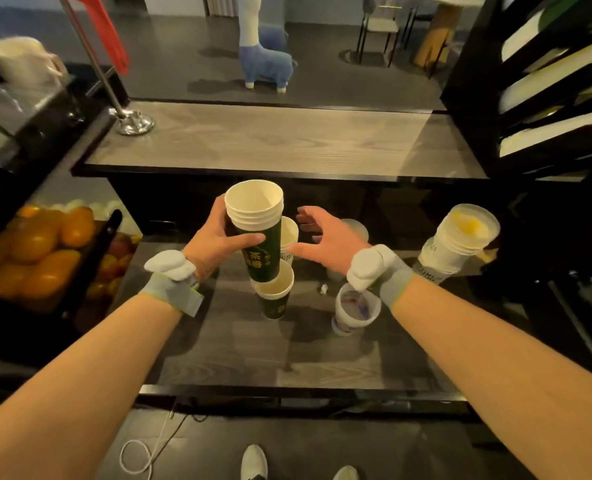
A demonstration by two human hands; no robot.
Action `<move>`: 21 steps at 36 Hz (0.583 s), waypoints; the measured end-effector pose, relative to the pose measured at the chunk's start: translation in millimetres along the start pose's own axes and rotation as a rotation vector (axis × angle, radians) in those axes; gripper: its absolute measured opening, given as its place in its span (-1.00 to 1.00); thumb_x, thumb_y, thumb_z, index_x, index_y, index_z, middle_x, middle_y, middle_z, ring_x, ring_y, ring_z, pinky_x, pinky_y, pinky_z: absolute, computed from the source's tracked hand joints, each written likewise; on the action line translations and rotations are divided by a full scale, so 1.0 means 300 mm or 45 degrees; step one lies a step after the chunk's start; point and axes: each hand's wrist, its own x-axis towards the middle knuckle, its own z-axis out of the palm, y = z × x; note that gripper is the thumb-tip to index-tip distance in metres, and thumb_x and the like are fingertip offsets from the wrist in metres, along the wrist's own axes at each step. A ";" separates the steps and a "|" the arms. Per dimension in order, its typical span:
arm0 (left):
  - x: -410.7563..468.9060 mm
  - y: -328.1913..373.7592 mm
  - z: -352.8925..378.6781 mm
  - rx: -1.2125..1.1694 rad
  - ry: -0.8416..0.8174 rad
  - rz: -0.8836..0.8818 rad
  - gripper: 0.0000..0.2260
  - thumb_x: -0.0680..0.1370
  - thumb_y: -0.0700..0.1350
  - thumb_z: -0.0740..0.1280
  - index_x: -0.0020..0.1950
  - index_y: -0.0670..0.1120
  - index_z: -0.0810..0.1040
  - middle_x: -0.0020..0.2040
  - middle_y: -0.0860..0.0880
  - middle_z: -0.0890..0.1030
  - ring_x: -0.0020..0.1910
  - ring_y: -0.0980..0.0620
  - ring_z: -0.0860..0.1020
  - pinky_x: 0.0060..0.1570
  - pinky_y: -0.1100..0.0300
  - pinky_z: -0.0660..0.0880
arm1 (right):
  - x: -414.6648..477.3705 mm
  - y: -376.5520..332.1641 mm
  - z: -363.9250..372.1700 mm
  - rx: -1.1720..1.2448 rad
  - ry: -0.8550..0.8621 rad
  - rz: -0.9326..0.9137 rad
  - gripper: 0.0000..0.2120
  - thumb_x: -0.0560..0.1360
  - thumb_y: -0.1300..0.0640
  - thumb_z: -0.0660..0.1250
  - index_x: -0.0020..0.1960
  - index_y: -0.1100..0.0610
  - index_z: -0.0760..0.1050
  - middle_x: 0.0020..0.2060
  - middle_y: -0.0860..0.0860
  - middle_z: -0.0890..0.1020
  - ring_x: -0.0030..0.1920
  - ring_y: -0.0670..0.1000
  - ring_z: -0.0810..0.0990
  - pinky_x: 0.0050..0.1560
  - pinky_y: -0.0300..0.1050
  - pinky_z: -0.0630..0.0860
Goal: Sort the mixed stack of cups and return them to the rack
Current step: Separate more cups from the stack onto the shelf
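Count first: two hands, two stacks, four loose cups. The left hand point(215, 237) has its fingers point(249, 240) wrapped round a nested stack point(258, 216), held up over the table point(322, 351) and a bit tilted. It's dark green paper with yellow-green print down the side, cream inside, and roughly five white rims bunched at the top. The right hand point(325, 240) sits just beside it, fingers spread and loosely bent, holding nothing. Just below the stack stands one green cup point(273, 296) of the same look. A white cup point(289, 233) peeks out behind, mostly covered. A clear cup point(355, 311) with blue-red print stands by the right wrist, and a frosted cup point(356, 226) is half hidden behind the right hand. The second stack point(460, 244), frosted with something yellow inside, leans at the far right. The rack point(481, 98) is cut off at the right edge, its contents blurry.
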 end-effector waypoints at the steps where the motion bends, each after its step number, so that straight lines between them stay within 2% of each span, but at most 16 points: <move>1: -0.004 -0.010 0.003 0.012 -0.017 -0.009 -0.19 0.30 0.06 0.62 0.40 0.27 0.22 0.27 0.27 0.44 0.22 0.35 0.42 0.09 0.35 0.40 | 0.011 -0.018 0.016 0.002 -0.028 -0.008 -0.22 0.43 -0.09 0.47 0.52 0.03 0.17 0.42 -0.04 0.40 0.36 -0.03 0.43 0.30 -0.04 0.45; 4: -0.016 -0.036 0.007 0.087 -0.055 -0.032 -0.20 0.35 0.01 0.60 0.41 0.28 0.17 0.25 0.35 0.40 0.18 0.41 0.40 0.06 0.41 0.35 | 0.042 -0.030 0.073 0.033 -0.060 0.006 -0.25 0.43 -0.04 0.49 0.49 0.02 0.20 0.38 -0.03 0.45 0.33 0.00 0.46 0.29 0.04 0.47; 6: -0.021 -0.054 0.011 0.108 -0.068 -0.052 -0.19 0.37 0.00 0.59 0.43 0.27 0.15 0.24 0.36 0.38 0.20 0.35 0.41 0.12 0.38 0.35 | 0.055 -0.011 0.104 0.053 -0.039 0.039 -0.27 0.42 -0.05 0.49 0.48 0.01 0.22 0.36 -0.03 0.47 0.30 0.01 0.48 0.26 0.02 0.49; 9: -0.030 -0.074 0.025 0.183 -0.100 -0.053 -0.17 0.38 -0.01 0.58 0.46 0.24 0.12 0.33 0.22 0.37 0.34 0.14 0.37 0.30 0.16 0.35 | 0.069 0.028 0.139 0.045 0.017 0.048 -0.28 0.42 -0.08 0.48 0.46 -0.02 0.22 0.33 -0.04 0.49 0.27 -0.01 0.50 0.08 -0.16 0.52; 11: -0.037 -0.095 0.031 0.263 -0.119 -0.054 -0.14 0.38 -0.02 0.58 0.49 0.21 0.10 0.39 0.16 0.34 0.38 0.11 0.33 0.33 0.12 0.32 | 0.078 0.048 0.166 0.018 0.035 0.046 -0.28 0.40 -0.09 0.49 0.45 -0.04 0.23 0.31 -0.05 0.50 0.25 -0.02 0.51 -0.03 -0.25 0.44; 14: -0.048 -0.137 0.038 0.358 -0.130 -0.070 -0.12 0.38 0.00 0.58 0.51 0.21 0.09 0.35 0.23 0.32 0.33 0.19 0.32 0.24 0.30 0.29 | 0.086 0.079 0.203 0.004 0.018 0.080 -0.29 0.37 -0.09 0.50 0.42 -0.01 0.28 0.28 -0.03 0.53 0.22 -0.01 0.52 -0.02 -0.22 0.41; 17: -0.069 -0.172 0.042 0.407 -0.141 -0.083 -0.18 0.38 0.03 0.57 0.43 0.38 0.12 0.30 0.37 0.33 0.27 0.30 0.36 0.16 0.40 0.29 | 0.086 0.101 0.231 -0.009 -0.030 0.099 -0.27 0.35 -0.07 0.53 0.42 0.00 0.29 0.24 -0.04 0.55 0.12 -0.07 0.52 -0.05 -0.25 0.40; 19: -0.084 -0.188 0.043 0.416 -0.183 -0.102 -0.23 0.35 0.11 0.57 0.30 0.56 0.13 0.22 0.57 0.33 0.19 0.49 0.38 0.12 0.46 0.29 | 0.081 0.113 0.249 -0.001 -0.075 0.093 -0.26 0.33 -0.07 0.55 0.41 0.00 0.31 0.20 -0.08 0.55 0.05 -0.15 0.47 -0.11 -0.41 0.35; 21: -0.097 -0.206 0.047 0.415 -0.244 -0.137 -0.28 0.28 0.28 0.54 0.24 0.63 0.15 0.16 0.65 0.34 0.16 0.60 0.35 0.07 0.51 0.30 | 0.065 0.119 0.266 0.025 -0.094 0.089 -0.30 0.31 -0.08 0.56 0.37 -0.09 0.34 0.11 -0.23 0.53 0.00 -0.27 0.46 -0.21 -0.53 0.31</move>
